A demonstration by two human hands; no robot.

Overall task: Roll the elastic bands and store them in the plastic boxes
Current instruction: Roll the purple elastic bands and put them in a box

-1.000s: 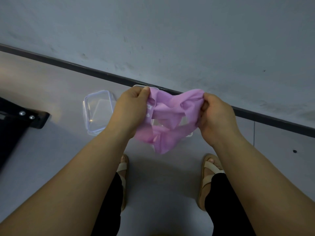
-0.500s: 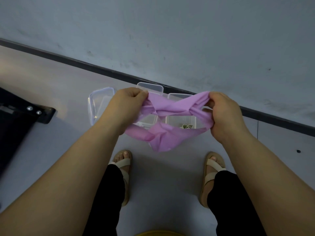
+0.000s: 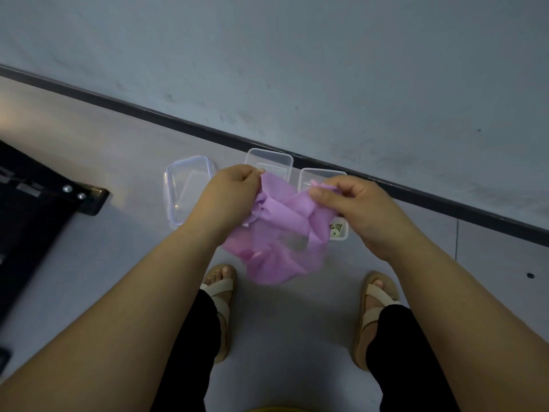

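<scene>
A wide purple elastic band (image 3: pixel 282 230) hangs bunched and twisted between both hands, above the floor. My left hand (image 3: pixel 231 194) pinches its left end, and my right hand (image 3: pixel 353 203) pinches its right end between thumb and fingers. Behind the band, three clear plastic boxes stand on the floor along the wall. The left box (image 3: pixel 185 188) has blue clips and looks empty. The band and my left hand cover part of the middle box (image 3: pixel 269 159). The right box (image 3: pixel 322 175) holds a small rolled greenish band (image 3: pixel 335 230) at its near corner.
A dark baseboard (image 3: pixel 178 120) runs diagonally along the grey wall just behind the boxes. A black frame with bolts (image 3: pixel 44 203) lies on the floor at the left. My feet in beige sandals (image 3: pixel 221 289) stand on the grey floor below the band.
My hands have come closer together, so the band went from stretched between them to slack and bunched. My right hand shifted its hold to a pinch on the band's top edge.
</scene>
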